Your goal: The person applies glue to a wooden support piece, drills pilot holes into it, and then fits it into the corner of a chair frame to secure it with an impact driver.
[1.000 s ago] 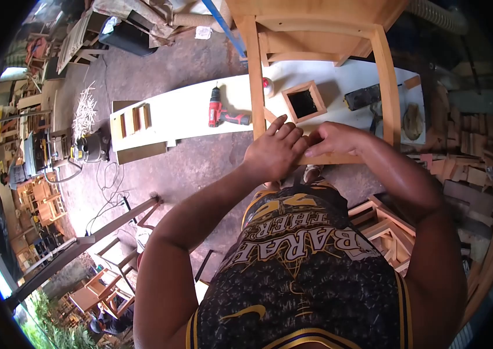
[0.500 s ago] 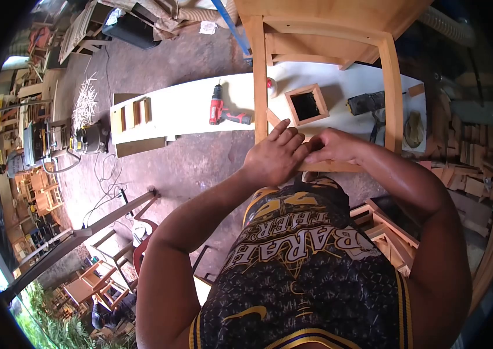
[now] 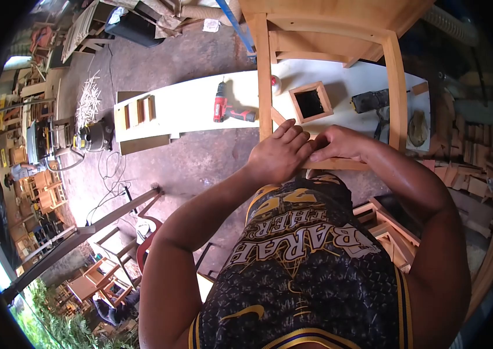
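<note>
A light wooden chair [image 3: 396,87] stands in front of me, with its near rail [image 3: 339,164] close to my waist. My left hand [image 3: 281,152] lies over the near left corner of the chair, fingers curled and the outer ones lifted. Beside it, my right hand [image 3: 342,143] is closed in a pinch above the near rail, its fingertips meeting those of the left hand. Whatever is between the fingertips is hidden. Below the chair frame, a square wooden box [image 3: 296,104] with a dark inside sits on a long white board [image 3: 194,96].
A red and black cordless drill [image 3: 221,109] lies on the board, left of the chair. Another dark power tool [image 3: 369,101] lies to the right. Small wooden frames [image 3: 397,238] stand by my right side. A cable [image 3: 107,174] trails over the floor at left.
The whole view has shifted slightly to the right. Both hands keep nearly the same place and pose at the chair's near rail.
</note>
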The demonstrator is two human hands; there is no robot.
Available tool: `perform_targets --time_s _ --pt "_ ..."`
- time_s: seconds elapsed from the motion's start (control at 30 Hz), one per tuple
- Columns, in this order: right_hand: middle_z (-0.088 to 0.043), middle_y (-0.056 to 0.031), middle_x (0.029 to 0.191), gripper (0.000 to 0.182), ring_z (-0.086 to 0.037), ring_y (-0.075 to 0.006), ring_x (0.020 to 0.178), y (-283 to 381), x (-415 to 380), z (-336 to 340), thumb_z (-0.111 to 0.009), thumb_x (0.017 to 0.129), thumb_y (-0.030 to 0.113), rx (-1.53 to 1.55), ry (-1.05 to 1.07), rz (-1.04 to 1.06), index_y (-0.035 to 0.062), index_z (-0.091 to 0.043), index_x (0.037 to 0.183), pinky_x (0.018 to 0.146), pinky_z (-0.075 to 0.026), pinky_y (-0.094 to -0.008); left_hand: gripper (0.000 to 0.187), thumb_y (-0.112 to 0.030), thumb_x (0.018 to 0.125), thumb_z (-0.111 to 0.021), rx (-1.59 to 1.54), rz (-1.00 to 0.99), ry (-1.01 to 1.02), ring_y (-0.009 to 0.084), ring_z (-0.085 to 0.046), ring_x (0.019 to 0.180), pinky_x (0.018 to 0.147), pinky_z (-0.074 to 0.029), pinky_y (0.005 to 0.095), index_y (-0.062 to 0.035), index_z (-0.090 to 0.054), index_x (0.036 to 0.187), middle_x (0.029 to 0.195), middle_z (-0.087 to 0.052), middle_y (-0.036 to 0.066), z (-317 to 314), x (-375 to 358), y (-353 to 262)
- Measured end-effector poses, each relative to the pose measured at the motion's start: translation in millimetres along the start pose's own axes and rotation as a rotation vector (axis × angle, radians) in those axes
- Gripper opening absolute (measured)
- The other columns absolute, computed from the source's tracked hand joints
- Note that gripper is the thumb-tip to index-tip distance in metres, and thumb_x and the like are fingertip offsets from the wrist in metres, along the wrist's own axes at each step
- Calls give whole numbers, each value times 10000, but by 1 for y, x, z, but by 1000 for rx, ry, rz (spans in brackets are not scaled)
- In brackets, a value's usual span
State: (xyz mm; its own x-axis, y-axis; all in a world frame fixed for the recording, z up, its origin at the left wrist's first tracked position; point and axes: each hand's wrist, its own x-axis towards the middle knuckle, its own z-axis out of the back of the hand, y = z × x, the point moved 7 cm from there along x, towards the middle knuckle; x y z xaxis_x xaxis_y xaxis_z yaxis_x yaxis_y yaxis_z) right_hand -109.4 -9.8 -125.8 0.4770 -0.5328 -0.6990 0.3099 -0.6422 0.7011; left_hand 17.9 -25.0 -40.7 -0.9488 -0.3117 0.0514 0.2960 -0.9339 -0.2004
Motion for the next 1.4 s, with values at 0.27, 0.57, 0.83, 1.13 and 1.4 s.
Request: perform_targets --time_s 0.27,0.57,0.83,1.13,1.4 --pt "-682 -121 932 501 -598 -159 833 -3 0 0 -842 733 253 48 -2 -11 -89 -657 1049 754 -474 -291 449 -296 792 -619 -15 -5 -24 289 -524 1160 1116 -314 469 -66 -577 1175 1167 -581 120 -1 0 0" --pt "-677 -120 937 505 -599 -159 833 4 -5 -1 -850 727 233 86 19 -59 -91 -650 1058 755 -476 -290 383 -243 819 -579 -4 -30 -42 297 -544 1143 1116 -323 482 -53 -593 1151 1153 -592 135 4 0 -2" --pt "-673 -121 996 497 -625 -176 890 0 2 -1 -853 723 220 124 86 -60 -74 -653 1071 801 -487 -280 444 -257 822 -573 -52 1 -45 294 -551 1149 1113 -320 488 -40 -577 1210 1144 -599 136 9 3 -2" --pt "-675 -114 1021 501 -623 -179 933 2 0 -4 -855 718 208 199 87 -45 -62 -653 1089 836 -487 -296 443 -269 826 -546 -20 -14 -72 285 -545 1145 1120 -307 488 -51 -577 1210 1146 -595 125 8 2 -4" --pt "-673 -123 1002 546 -614 -174 909 10 -6 -2 -854 708 248 48 27 -59 -87 -642 1083 817 -475 -286 671 -303 673 -704 23 -15 41 273 -492 1208 1164 -237 465 -71 -516 1274 1200 -569 105 0 -1 -2"
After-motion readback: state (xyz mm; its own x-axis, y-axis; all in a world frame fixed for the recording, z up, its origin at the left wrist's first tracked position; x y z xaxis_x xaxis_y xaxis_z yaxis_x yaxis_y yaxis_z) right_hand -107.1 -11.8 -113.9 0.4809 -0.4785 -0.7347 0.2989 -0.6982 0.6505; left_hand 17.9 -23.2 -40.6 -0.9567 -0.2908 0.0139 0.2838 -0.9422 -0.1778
